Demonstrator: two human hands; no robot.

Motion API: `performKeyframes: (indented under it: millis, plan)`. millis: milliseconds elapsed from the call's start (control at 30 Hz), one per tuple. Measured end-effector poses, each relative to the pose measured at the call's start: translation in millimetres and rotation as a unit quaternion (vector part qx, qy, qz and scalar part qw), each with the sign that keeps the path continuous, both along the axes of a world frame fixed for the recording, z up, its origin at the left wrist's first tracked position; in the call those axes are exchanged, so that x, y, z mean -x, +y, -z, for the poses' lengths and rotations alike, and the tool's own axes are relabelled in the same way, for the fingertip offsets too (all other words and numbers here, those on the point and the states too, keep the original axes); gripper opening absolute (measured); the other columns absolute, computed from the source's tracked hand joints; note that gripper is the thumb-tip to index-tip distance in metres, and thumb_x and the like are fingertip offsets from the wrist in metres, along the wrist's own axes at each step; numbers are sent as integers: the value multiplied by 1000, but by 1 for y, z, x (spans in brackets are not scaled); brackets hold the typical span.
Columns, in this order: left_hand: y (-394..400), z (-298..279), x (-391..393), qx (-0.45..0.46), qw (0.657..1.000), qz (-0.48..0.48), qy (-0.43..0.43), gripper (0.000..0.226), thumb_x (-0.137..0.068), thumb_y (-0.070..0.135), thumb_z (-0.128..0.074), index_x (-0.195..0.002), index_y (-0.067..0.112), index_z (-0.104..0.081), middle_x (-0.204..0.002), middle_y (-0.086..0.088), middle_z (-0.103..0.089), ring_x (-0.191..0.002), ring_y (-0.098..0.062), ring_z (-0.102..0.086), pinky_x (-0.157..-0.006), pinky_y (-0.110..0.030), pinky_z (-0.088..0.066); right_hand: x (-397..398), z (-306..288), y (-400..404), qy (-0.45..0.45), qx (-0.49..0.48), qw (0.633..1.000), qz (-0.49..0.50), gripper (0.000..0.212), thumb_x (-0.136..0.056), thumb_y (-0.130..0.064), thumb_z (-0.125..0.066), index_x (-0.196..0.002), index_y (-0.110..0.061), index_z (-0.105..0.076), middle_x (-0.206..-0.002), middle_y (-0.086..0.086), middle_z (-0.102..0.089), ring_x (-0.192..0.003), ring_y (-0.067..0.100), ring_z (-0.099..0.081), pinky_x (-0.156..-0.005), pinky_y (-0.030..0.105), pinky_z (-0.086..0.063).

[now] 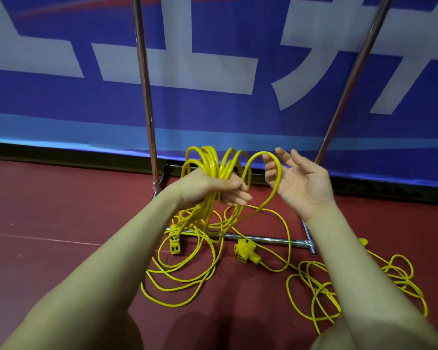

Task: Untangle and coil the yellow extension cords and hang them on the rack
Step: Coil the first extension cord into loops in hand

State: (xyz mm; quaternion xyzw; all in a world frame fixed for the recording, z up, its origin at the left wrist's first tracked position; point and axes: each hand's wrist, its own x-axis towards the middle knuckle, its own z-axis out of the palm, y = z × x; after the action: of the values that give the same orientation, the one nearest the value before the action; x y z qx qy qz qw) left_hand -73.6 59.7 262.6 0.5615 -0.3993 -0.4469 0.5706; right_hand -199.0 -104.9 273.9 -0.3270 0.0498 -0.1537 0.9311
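Yellow cord coil [213,170] gripped in left hand [208,189], loops standing above fist. Right hand [301,183] spread, palm up, one strand draped across fingers. Loose cord [182,274] tangled on red floor [61,210] by rack base [263,239].

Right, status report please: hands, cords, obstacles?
Left hand grips coiled cord bundle. Right hand open, loop across palm. Loose cord tangled round rack base.

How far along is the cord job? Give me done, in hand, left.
Done: several loops gathered in the left hand.
In hand: the right hand guides the next loop over.
Left: loose cord on the floor, a second tangle, and nothing visibly hung on the rack.
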Motion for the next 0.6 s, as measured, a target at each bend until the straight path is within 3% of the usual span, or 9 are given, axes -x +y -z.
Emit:
performKeyframes:
  millis: [100, 200, 300, 367, 467, 600]
  plan:
    - [-9, 13, 9, -1, 1000, -14, -16, 17, -90, 2, -55, -103, 3, -65, -94, -6, -73, -93, -18, -69, -88, -29, -53, -2, -4, 8, -25, -45, 999, -8, 64, -43, -13, -91, -97, 0, -57, -92, 25, -62, -77, 26, -60, -64, 28, -53]
    - [-18, 22, 18, -14, 997, -45, -60, 22, -87, 7, -62, -108, 10, -67, -98, -3, -71, -91, -12, -66, -86, -25, -50, -4, -11, 16, -26, -87, 996, 23, 47, -59, -21, -77, -96, 0, -57, -92, 21, -53, -73, 25, -56, -65, 29, -50]
    - [-24, 27, 25, -16, 998, -23, -58, 35, -84, 8, -63, -119, 1, -60, -115, -12, -65, -103, -19, -64, -93, -24, -48, -5, -13, 14, -14, -150, 985, 81, 39, -87, -38, -53, -100, -2, -53, -96, 19, -46, -79, 25, -51, -71, 31, -43]
    - [-28, 28, 31, -6, 999, 3, -36, 33, -89, -2, -57, -122, -2, -55, -109, -7, -69, -103, -16, -65, -91, -21, -49, -6, -11, 11, -14, -174, 979, 107, 47, -93, -47, -43, -102, -2, -52, -100, 22, -47, -84, 29, -51, -76, 34, -42]
    - [-32, 26, 33, 11, 1000, -5, -25, 19, -90, -6, -52, -105, 0, -60, -83, 2, -74, -85, -9, -69, -83, -18, -52, -7, -9, 9, -10, -161, 980, 116, 51, -94, -51, -39, -104, -3, -50, -108, 26, -48, -91, 34, -55, -82, 39, -45]
    - [-32, 19, 28, 49, 996, -61, 40, 19, -90, -6, -49, -93, 6, -64, -78, -1, -73, -75, -12, -69, -75, -24, -54, -9, -3, 5, 60, -53, 989, 127, 47, -98, -49, -33, -106, -5, -50, -103, 21, -58, -95, 32, -61, -86, 41, -49]
